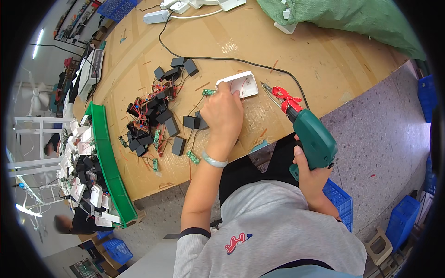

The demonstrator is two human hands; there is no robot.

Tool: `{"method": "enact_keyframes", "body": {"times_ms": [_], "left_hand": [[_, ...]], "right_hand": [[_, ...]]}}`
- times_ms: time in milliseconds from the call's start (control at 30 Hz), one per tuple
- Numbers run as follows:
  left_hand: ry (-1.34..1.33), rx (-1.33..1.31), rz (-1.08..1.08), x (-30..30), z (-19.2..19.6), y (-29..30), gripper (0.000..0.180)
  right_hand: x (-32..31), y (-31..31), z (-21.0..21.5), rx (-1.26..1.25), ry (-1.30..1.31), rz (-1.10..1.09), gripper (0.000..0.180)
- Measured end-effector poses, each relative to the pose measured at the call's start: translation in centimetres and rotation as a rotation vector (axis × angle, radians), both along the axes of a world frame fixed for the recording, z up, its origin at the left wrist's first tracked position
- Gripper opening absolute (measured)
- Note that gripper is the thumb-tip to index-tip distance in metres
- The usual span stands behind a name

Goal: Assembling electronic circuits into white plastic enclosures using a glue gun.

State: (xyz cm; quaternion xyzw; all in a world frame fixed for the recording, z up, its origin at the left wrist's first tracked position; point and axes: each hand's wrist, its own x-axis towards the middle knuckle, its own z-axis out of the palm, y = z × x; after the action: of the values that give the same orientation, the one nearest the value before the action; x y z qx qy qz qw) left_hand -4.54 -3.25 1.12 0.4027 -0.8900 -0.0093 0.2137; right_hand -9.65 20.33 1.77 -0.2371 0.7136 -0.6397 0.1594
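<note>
My left hand (223, 111) is closed on the near left edge of a white plastic housing (248, 86), an open shallow box with a thin red wire inside. A small green circuit board (209, 92) lies at that hand's knuckles. My right hand (308, 173) is wrapped round the handle of a dark green soldering gun (315, 139). Red ribbon (286, 98) is tied near its metal tip, which points at the housing's right side without visibly touching it. Left of my left hand lies a pile of black box-shaped parts (172, 126) with wires and circuit boards.
A green-walled bin (106, 162) with white housings and black parts stands at the table's left edge. A black cord (241, 59) crosses the cardboard-covered table (324, 69). A green sack (343, 21) lies at the far right. Blue crates (402, 220) stand on the floor.
</note>
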Motion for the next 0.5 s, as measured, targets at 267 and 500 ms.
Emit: {"method": "enact_keyframes", "body": {"times_ms": [267, 500], "left_hand": [[0.345, 0.074, -0.088, 0.6, 1.2, 1.2, 0.013], [0.440, 0.167, -0.464, 1.3, 1.3, 0.4, 0.017]], "right_hand": [[-0.3, 0.4, 0.2, -0.005, -0.019, -0.026, 0.032], [-0.4, 0.6, 0.4, -0.018, -0.041, -0.048, 0.031]]}}
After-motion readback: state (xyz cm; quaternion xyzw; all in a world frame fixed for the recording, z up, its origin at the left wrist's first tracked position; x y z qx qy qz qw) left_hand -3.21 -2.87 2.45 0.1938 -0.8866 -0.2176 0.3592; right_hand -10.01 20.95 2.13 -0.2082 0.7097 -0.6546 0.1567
